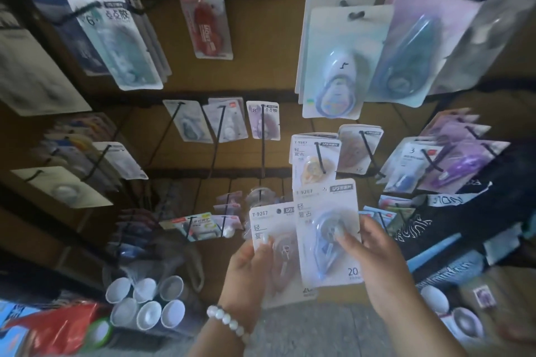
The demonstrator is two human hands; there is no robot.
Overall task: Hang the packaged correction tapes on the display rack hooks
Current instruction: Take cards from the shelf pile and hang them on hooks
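My left hand (pixel 246 275) grips a white carded correction tape pack (pixel 271 229) with a pinkish dispenser, held low in front of the rack. My right hand (pixel 377 264) holds a second pack (pixel 327 240) with a blue dispenser, overlapping the first and raised a little higher. Just above it hangs a matching pack with an orange dispenser (pixel 314 159) on a black hook (pixel 320 158). The brown display rack (pixel 261 78) carries many other hanging packs on long black hooks.
Large blister packs (pixel 336 64) hang at upper right, a red pack (pixel 204 14) at top centre. Several white cups (pixel 148 303) stand at lower left beside a red bag (pixel 58 327). Dark printed fabric (pixel 464 211) lies at right. Bare hooks (pixel 262 139) project mid-rack.
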